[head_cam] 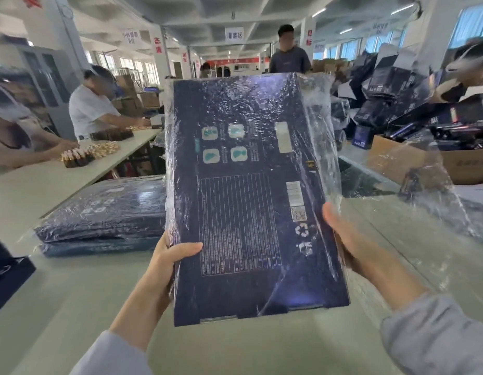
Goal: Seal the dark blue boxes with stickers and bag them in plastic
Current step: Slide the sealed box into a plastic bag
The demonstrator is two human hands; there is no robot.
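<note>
I hold a large flat dark blue box [251,201] upright above the table, its printed back facing me. A clear plastic bag [327,125] covers most of it; the bottom edge of the box sticks out bare. My left hand [171,255] grips the box's left edge, thumb across the front. My right hand [343,239] holds the right edge, with its fingers behind the box and plastic. A stack of bagged dark blue boxes [99,215] lies on the table to the left.
Loose clear plastic [435,196] lies at the right. A cardboard carton [413,161] and piles of dark boxes [397,87] stand behind it. People work at a long table [81,169] at the left; another person [289,55] stands beyond. A dark box corner [8,277] sits at far left.
</note>
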